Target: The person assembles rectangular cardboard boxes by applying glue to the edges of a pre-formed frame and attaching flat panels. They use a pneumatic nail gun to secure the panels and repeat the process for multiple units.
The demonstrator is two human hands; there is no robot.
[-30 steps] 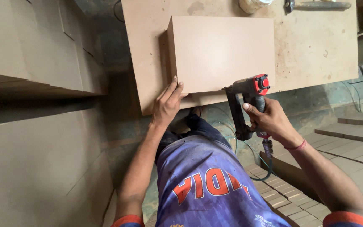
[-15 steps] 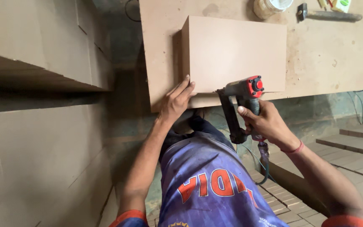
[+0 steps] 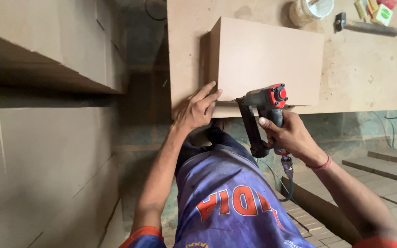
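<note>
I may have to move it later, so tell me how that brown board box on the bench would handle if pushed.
The board box looks stiff: flat panels, crisp edges. It would probably slide rather than tip, sitting low and broad on the workbench. The left hand braces its corner, hinting it shifts easily.

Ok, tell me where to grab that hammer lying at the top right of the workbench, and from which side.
Take the hammer by its long handle, near the free right end, coming down from above. It lies flat on the workbench with the dark head at the left, close to the white tub. Small packets sit just behind it, so a hand probably fits best from the near side.
</note>
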